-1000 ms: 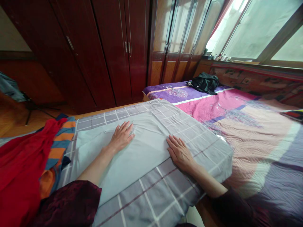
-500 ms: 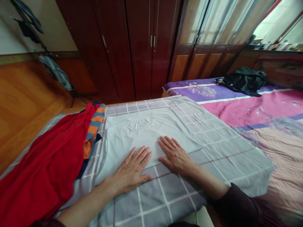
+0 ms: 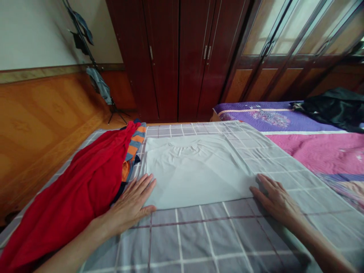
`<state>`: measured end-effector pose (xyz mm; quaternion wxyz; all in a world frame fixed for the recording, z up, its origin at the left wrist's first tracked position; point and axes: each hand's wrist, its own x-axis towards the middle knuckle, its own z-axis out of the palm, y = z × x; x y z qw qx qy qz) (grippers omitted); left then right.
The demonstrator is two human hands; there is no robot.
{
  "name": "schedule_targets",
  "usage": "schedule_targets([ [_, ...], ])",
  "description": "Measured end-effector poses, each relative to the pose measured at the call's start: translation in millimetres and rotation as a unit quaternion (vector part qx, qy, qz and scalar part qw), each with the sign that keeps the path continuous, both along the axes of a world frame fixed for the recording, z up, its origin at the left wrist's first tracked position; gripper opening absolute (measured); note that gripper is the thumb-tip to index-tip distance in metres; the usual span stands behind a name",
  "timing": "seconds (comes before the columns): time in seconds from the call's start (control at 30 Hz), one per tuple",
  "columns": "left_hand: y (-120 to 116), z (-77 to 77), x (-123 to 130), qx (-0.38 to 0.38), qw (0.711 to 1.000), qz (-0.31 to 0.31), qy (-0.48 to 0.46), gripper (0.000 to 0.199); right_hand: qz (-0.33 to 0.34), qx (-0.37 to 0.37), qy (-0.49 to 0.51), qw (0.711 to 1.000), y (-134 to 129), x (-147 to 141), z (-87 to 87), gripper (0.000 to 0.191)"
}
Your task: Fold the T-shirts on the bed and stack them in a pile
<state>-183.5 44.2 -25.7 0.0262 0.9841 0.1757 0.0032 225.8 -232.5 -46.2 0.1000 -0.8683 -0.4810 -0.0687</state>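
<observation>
Our left hand [image 3: 132,204] and our right hand [image 3: 275,199] had moved apart. Half a second before, they lay close together near the front edge of the white cloth [image 3: 196,178]; now they were out at its two near corners. Our view had turned left too, so more of the pale wall [image 3: 34,34] showed.

Our left hand lay palm down at the near left corner, with its fingers stretched out a little apart and its thumb off to the side. Our right hand was at the near right corner — palm down as well, fingers long and loose, thumb held away. We could not tell how hard either one pressed.

The white cloth was spread flat between our hands on the grey checked sheet [image 3: 203,237]. We saw small puckers near its far edge, and the rest looked almost smooth.

To the left of it we had a red cloth [image 3: 91,170] in a long heap, partly over a cloth with orange and blue stripes [image 3: 135,146]. Far back stood a dark red cupboard [image 3: 182,57]. On the right, a dark heap [image 3: 335,110] sat on a purple and pink cover [image 3: 295,149] — bag or clothes, we could not tell.
</observation>
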Motion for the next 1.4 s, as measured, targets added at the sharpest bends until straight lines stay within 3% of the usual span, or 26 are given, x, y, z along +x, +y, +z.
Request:
schedule_targets([
  [0.17,-10,19.0,46,-0.048,0.998,-0.041,-0.008,0.067,-0.093,-0.086,0.007,0.992,31,17,23.1,0.065],
  [0.27,-15,13.4,66,-0.069,0.996,-0.056,-0.026,0.066,-0.129,-0.132,0.046,0.982,47,19,38.3,0.058],
  [0.37,-13,2.3,70,-0.085,0.994,-0.044,-0.053,0.063,-0.157,-0.141,0.090,0.973,57,21,47.8,0.049],
  [0.6,-6,1.9,62,-0.177,0.965,0.005,-0.195,0.049,-0.175,-0.077,0.256,0.948,66,28,48.4,0.025],
  [0.77,-4,3.0,65,-0.272,0.924,0.052,-0.263,0.045,-0.186,0.024,0.434,0.881,56,15,45.8,0.041],
  [0.87,-3,4.9,65,-0.329,0.891,0.088,-0.301,0.041,-0.194,0.064,0.476,0.855,51,7,47.9,0.047],
  [0.97,1,4.7,64,-0.387,0.847,0.120,-0.344,0.038,-0.210,0.076,0.521,0.824,52,5,50.3,0.037],
  [1.07,6,-0.5,65,-0.445,0.797,0.147,-0.380,0.038,-0.224,0.099,0.523,0.816,58,8,49.5,0.025],
  [1.23,18,-2.7,67,-0.543,0.696,0.178,-0.435,0.041,-0.195,0.097,0.511,0.832,76,5,55.5,0.025],
  [1.3,20,2.3,67,-0.584,0.649,0.198,-0.446,0.042,-0.178,0.092,0.491,0.848,93,-5,67.3,0.032],
  [1.4,22,10.6,65,-0.622,0.595,0.233,-0.452,0.040,-0.106,0.048,0.429,0.896,138,-33,93.6,0.039],
])
